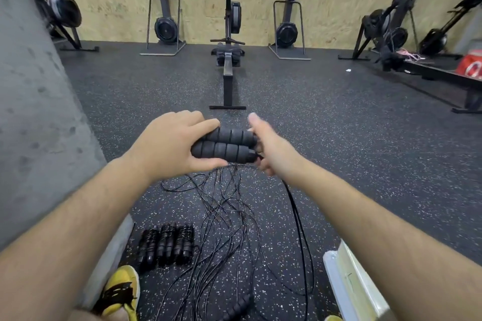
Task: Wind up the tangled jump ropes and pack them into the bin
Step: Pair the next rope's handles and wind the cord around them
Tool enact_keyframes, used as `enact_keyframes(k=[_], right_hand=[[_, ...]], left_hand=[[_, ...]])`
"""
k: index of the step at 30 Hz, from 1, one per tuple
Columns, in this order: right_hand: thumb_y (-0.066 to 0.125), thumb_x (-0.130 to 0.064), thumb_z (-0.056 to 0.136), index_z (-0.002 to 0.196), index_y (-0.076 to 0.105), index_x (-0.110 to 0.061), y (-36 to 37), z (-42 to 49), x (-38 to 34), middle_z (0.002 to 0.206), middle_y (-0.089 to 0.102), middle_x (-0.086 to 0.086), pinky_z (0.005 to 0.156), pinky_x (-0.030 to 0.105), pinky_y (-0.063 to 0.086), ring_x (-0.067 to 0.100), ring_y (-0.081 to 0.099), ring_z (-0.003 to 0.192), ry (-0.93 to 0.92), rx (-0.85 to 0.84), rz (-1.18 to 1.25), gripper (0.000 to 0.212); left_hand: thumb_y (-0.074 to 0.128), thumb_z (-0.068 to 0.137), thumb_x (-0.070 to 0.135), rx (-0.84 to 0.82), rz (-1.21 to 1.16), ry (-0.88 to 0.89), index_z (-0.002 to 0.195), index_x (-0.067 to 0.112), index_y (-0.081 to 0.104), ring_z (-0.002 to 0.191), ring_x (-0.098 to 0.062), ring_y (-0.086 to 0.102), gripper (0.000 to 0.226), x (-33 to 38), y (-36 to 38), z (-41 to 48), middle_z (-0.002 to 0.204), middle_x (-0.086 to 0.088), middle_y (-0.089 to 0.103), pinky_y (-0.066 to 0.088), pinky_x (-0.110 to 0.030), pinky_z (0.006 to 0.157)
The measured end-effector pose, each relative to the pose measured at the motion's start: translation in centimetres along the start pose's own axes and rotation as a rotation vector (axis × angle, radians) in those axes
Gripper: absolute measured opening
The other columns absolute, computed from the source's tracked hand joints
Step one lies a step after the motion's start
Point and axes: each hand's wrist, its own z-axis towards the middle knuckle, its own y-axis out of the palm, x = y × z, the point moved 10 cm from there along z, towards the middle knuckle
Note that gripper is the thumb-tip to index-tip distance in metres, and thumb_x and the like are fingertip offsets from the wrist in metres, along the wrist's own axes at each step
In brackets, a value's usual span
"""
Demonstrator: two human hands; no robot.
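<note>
Dark speckled rubber floor (339,138) is lying under us, and a black rowing machine (227,60) is standing ahead by a pale wood board wall (104,8). Our left hand (169,148) is gripping two black ribbed foam handles (227,144) side by side, with fingers on top and the thumb curling under them. Our right hand (273,148) is sitting at the other end of the handles. It is blurry, so we cannot tell if it is pinching anything. Thin black cords (229,211) are hanging down from the handles and lying in a messy tangle on the floor. Wound-up black rope bundles (167,245) are lying in a row on the left, near our yellow shoe (122,289). A pale plastic bin (347,276) is showing only its edge at the lower right, and we cannot see inside it.
</note>
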Motion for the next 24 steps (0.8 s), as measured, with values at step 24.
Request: enact_keyframes(k=[24], right_hand=[[0.07,-0.058,0.081,0.094,0.062,-0.016,-3.6,-1.0,-1.5,0.074,0.064,-0.006,0.062,0.028,0.043,0.007,0.053,0.061,-0.172,0.181,-0.352,0.044]], left_hand=[[0.043,0.081,0.087,0.07,0.151,-0.091,0.13,0.018,0.064,0.075,-0.028,0.06,0.087,0.6,0.4,0.4,0.085,-0.002,0.059,0.042,-0.036,0.062]])
